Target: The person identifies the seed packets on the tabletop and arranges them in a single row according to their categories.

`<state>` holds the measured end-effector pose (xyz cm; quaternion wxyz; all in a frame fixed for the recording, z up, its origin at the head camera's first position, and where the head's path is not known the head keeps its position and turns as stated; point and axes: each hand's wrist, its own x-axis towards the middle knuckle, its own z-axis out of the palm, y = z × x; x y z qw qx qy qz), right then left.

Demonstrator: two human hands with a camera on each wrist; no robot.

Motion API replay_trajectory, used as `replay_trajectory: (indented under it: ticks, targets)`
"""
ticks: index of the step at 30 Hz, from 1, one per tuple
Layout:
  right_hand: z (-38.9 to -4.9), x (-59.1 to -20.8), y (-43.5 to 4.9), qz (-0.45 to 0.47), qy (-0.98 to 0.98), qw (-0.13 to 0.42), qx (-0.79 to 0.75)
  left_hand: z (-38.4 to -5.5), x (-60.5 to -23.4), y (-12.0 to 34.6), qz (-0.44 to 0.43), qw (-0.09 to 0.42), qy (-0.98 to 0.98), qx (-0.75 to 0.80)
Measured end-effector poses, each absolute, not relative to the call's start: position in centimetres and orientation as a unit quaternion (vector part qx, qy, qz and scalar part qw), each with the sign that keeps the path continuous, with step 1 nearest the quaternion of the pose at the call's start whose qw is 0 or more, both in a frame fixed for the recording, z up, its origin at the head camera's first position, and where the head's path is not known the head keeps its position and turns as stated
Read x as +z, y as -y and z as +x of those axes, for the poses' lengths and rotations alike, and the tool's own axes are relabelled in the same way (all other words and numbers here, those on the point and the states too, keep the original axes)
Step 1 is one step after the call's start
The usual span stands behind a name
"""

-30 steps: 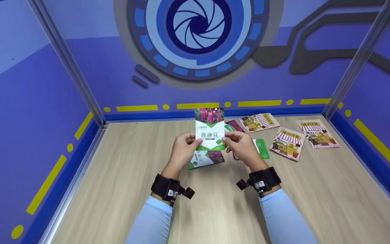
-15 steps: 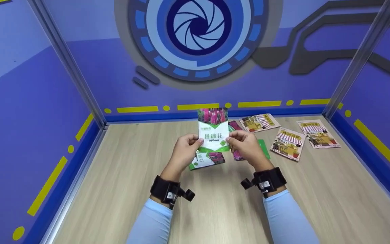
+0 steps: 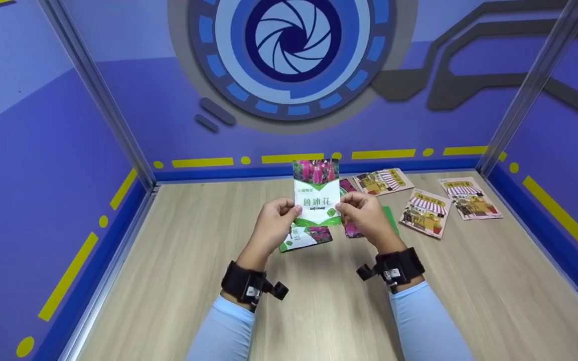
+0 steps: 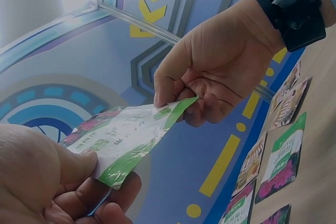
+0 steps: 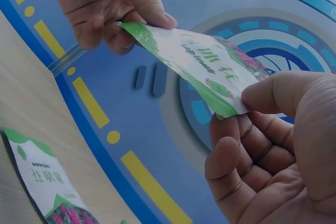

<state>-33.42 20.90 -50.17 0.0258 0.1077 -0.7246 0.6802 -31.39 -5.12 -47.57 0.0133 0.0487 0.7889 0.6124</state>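
Note:
Both hands hold up a seed packet (image 3: 316, 193), white with green edges and a photo of pink flower spikes at its top. My left hand (image 3: 272, 223) pinches its lower left edge between thumb and fingers. At the lower right edge, my right hand (image 3: 369, 218) pinches it the same way. In the left wrist view the packet (image 4: 126, 135) slants between both thumbs, printed face showing. Below it on the table lies a similar white and green packet (image 3: 305, 237), partly covered by the held one. More flower packets (image 4: 283, 156) lie behind my right hand, largely hidden in the head view.
Three pink packets with a striped-awning shop picture lie at the back right: one packet (image 3: 384, 181) near the wall, another packet (image 3: 425, 212) closer, a third packet (image 3: 470, 197) furthest right. Blue panel walls (image 3: 219, 145) enclose the wooden table (image 3: 183, 281) at the back and sides.
The held packet and my right hand have shifted slightly to the right, and the packet's face tilts a little differently. Both hands keep their pinch. The packets on the table stay put.

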Motion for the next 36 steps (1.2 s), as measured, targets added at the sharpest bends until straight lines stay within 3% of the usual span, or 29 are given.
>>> replay_trajectory:
  ticks: [36]
  targets:
    - [-33.9, -51.5, -19.7, 0.133, 0.719, -0.002, 0.682, -32.6, -48.3, 6.9, 0.037, -0.017, -0.785, 0.618]
